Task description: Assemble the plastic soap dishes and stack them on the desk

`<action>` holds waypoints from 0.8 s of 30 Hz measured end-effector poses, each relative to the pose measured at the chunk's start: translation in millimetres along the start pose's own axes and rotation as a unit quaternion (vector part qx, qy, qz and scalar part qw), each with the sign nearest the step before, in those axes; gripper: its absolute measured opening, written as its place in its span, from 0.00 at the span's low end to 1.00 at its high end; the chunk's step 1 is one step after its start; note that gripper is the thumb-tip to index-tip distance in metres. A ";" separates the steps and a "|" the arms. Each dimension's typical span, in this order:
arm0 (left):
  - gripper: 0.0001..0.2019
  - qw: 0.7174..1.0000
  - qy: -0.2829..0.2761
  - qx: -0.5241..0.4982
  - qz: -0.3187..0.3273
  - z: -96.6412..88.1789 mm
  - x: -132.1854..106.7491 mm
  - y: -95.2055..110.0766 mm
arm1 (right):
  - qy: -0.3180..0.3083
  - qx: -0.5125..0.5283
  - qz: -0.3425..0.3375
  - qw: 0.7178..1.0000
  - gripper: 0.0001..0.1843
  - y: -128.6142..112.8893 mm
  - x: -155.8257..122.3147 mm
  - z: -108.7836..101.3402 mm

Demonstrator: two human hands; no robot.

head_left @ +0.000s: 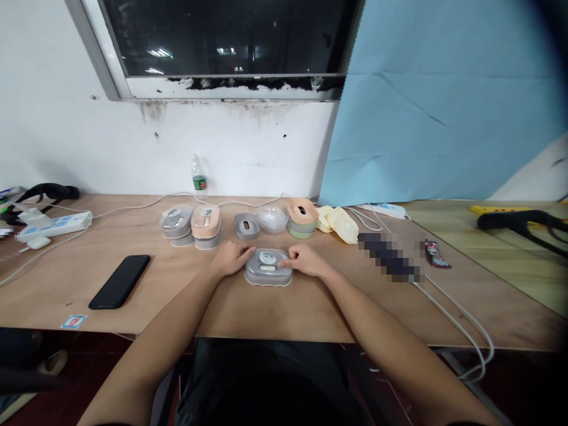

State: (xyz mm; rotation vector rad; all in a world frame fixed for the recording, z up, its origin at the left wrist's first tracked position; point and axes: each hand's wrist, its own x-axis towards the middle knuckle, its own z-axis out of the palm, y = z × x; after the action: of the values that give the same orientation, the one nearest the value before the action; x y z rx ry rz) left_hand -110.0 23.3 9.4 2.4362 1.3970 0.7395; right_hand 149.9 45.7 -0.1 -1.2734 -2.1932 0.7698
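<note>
A grey oval box (268, 275) with a clear lid and a round white sticker sits on the table in front of me. My left hand (233, 258) grips its left end, the thumb along the lid's edge. At the opposite end my right hand (306, 260) has its thumb on the lid and its other fingers curled behind. Just beyond lie a grey lid with a slot (247, 226), stacked clear plastic covers (272, 219), a stack of orange, grey and green pieces (302, 219) and pale yellow trays (344, 225).
At the back left stand a grey lidded stack (176, 223) and an orange-topped stack (206, 225), with a plastic bottle (199, 177) behind. A black phone (119, 282) lies left, near a power strip (55, 227). Cables (470, 325) and a wrapped snack (437, 254) are right.
</note>
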 end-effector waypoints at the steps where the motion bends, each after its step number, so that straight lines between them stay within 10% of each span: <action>1: 0.21 1.000 -0.001 -0.002 0.000 0.2 0.2 -0.2 | 0.000 0.002 0.002 1.000 0.31 -0.5 0.1 0.2; 10: 0.21 0.999 -0.005 -0.039 0.011 1.2 0.8 2.4 | 0.105 0.014 0.047 0.993 0.29 7.2 7.8 6.6; 15: 0.38 0.997 -0.064 -0.024 0.043 2.8 -1.6 10.1 | 0.140 0.007 0.067 0.988 0.29 15.9 11.2 7.6; 24: 0.39 0.997 -0.060 -0.032 0.042 -1.0 -4.5 1.8 | 0.109 0.067 0.020 0.992 0.26 25.6 22.0 13.0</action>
State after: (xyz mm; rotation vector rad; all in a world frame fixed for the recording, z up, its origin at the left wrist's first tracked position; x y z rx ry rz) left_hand -111.1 18.5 9.7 2.4568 1.2156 0.6348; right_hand 147.2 72.6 -24.1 -1.2746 -1.9155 0.7417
